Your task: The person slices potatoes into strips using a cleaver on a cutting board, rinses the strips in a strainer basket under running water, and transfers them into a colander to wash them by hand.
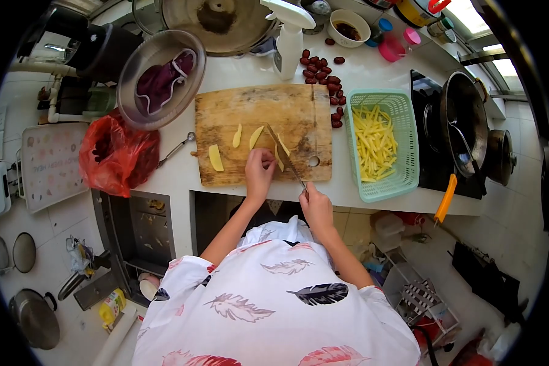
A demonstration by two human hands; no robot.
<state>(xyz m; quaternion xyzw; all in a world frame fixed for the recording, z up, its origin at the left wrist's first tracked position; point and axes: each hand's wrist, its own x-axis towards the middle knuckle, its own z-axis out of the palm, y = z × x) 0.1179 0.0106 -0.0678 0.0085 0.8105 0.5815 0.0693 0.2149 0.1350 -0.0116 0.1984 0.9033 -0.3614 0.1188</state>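
a kitchen is shown, of a lived-in, household kind. a wooden cutting board [226, 116] is set on a white counter [180, 168], and potato strips [372, 146] are held in a green basket [412, 152]. at the right, a wok [463, 100] is placed over a black cooktop [424, 131]. at the left, tiled walls [61, 229] are seen, with pans [35, 317] and a patterned tray [52, 161] kept along them.

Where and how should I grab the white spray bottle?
I'd take the white spray bottle around its body, below the spray head, reaching from your side over the cutting board. It stands upright, and red dates lie close on its right.
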